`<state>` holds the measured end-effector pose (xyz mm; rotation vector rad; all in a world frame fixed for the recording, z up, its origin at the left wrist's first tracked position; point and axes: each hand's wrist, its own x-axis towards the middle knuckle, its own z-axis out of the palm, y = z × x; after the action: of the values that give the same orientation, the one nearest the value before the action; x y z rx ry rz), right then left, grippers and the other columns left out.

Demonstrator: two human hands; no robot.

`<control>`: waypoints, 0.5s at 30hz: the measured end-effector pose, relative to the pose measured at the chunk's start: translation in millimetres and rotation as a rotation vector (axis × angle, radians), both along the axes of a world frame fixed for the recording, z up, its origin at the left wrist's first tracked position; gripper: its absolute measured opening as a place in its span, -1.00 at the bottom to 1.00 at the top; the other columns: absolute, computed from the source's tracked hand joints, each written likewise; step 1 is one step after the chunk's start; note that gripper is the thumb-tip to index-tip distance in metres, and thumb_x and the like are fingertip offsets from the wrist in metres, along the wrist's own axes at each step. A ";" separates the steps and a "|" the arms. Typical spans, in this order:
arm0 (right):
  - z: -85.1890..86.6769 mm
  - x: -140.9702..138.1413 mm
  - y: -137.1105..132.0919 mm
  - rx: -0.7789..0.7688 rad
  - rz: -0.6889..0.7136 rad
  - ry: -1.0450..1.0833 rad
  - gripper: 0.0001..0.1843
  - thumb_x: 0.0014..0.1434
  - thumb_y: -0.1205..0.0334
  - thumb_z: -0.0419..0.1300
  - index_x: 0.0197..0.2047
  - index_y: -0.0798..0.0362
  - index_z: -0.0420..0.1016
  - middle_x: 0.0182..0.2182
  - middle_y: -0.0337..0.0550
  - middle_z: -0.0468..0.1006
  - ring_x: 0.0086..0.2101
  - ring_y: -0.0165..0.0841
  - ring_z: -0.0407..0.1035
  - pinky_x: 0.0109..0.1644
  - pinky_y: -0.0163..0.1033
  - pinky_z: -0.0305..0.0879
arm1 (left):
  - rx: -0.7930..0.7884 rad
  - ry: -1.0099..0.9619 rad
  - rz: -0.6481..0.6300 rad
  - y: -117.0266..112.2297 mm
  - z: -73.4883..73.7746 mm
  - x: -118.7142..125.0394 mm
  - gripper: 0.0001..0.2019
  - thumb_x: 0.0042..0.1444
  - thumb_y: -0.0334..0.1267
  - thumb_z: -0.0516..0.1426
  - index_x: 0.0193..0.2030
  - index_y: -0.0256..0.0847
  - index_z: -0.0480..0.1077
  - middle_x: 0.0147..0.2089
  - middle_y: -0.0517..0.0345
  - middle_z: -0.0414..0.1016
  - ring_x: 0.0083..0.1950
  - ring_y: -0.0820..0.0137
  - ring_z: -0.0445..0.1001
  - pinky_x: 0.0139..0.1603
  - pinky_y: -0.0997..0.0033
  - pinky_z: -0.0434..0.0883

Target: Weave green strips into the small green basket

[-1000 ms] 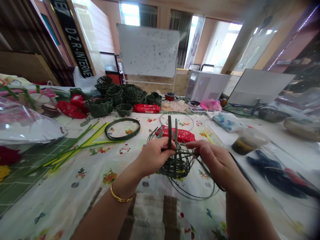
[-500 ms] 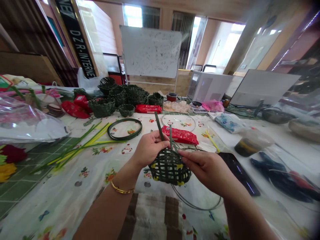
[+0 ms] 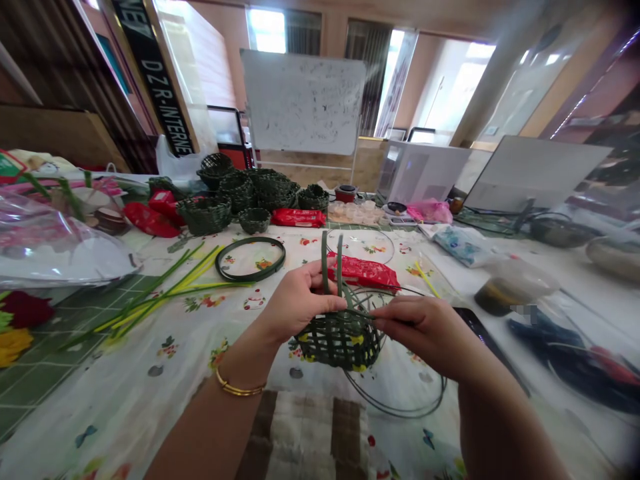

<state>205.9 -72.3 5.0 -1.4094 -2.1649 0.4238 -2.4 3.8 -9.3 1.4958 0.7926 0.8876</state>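
A small half-woven dark green basket (image 3: 339,340) hangs just above the flowered tablecloth (image 3: 150,373), with loose uprights sticking up from its rim. My left hand (image 3: 295,303) is closed on the basket's left rim, thumb against an upright strip. My right hand (image 3: 425,327) pinches a thin dark green weaving strip (image 3: 400,400) at the basket's right rim; the strip's slack loops on the cloth below.
Finished green baskets (image 3: 240,193) stand at the back. A coil of green strip (image 3: 250,257), yellow-green stalks (image 3: 165,287), red packets (image 3: 363,270), a clear ring (image 3: 360,243), a dark phone (image 3: 475,327) and plastic bags (image 3: 55,247) lie around. Whiteboard behind.
The basket has been turned back from its side-on tilt to nearly upright. My right hand has shifted right and drawn the weaving strip along the rim.
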 end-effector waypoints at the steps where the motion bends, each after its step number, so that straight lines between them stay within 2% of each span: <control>1: 0.5 2.5 0.7 -0.039 0.026 -0.011 -0.83 0.16 0.23 0.17 -0.28 -0.04 0.61 -0.43 -0.22 0.57 -0.43 -0.41 0.42 -0.34 -0.32 0.31 | 0.054 0.045 0.004 -0.8 -1.0 1.8 -0.54 -0.18 -0.36 0.32 -0.06 -0.26 0.39 -0.39 0.24 0.44 -0.39 0.49 0.39 -0.35 0.48 0.35; 4: 2.1 10.4 2.5 -0.206 0.083 -0.049 -0.89 0.10 0.24 0.21 -0.40 -0.02 0.58 -0.51 -0.28 0.53 -0.49 -0.45 0.36 -0.40 -0.35 0.27 | 0.256 0.181 -0.027 -2.6 -3.7 5.4 -0.79 -0.15 -0.37 0.30 -0.31 -0.28 0.45 -0.40 0.21 0.43 -0.36 0.46 0.37 -0.33 0.46 0.35; 6: 2.5 13.5 4.1 -0.322 0.115 -0.014 -0.87 0.10 0.15 0.22 -0.38 0.00 0.56 -0.58 -0.33 0.47 -0.55 -0.48 0.29 -0.49 -0.38 0.21 | 0.374 0.227 -0.054 -2.8 -5.1 5.8 -0.89 -0.13 -0.37 0.29 -0.43 -0.28 0.44 -0.42 0.20 0.42 -0.35 0.44 0.36 -0.33 0.46 0.34; 8: 1.1 12.8 6.0 -0.379 0.133 0.059 -0.75 0.14 0.04 0.18 -0.38 0.03 0.54 -0.62 -0.33 0.42 -0.60 -0.50 0.24 -0.55 -0.40 0.15 | 0.435 0.240 -0.067 -2.8 -6.3 5.7 -0.91 -0.10 -0.37 0.28 -0.44 -0.26 0.45 -0.42 0.19 0.42 -0.35 0.44 0.36 -0.33 0.46 0.34; 10: -2.3 8.1 7.8 -0.383 0.085 0.144 -0.67 0.17 -0.01 0.13 -0.43 0.06 0.51 -0.62 -0.29 0.42 -0.60 -0.50 0.24 -0.57 -0.39 0.14 | 0.467 0.238 -0.056 -3.6 -7.2 6.2 -0.92 -0.09 -0.37 0.27 -0.42 -0.25 0.46 -0.39 0.18 0.44 -0.32 0.42 0.37 -0.31 0.45 0.34; 13: -9.6 -1.9 10.6 -0.425 -0.032 0.338 -0.72 0.13 0.03 0.18 -0.43 0.07 0.47 -0.60 -0.26 0.46 -0.62 -0.50 0.25 -0.60 -0.39 0.12 | 0.491 0.219 0.051 -7.3 -7.5 8.2 -0.90 -0.10 -0.37 0.27 -0.41 -0.24 0.45 -0.37 0.17 0.45 -0.30 0.39 0.40 -0.29 0.41 0.35; 15: -14.0 -7.2 13.0 -0.432 -0.053 0.476 -0.78 0.08 0.08 0.24 -0.36 0.08 0.47 -0.63 -0.31 0.41 -0.64 -0.53 0.20 -0.61 -0.41 0.06 | 0.506 0.187 0.136 -10.0 -7.1 9.4 -0.91 -0.08 -0.35 0.27 -0.40 -0.22 0.44 -0.39 0.18 0.46 -0.31 0.38 0.40 -0.29 0.40 0.34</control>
<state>198.8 -59.3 -9.0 -1.3957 -1.7042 1.1337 6.9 -6.2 -16.4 2.0080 0.8527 1.1175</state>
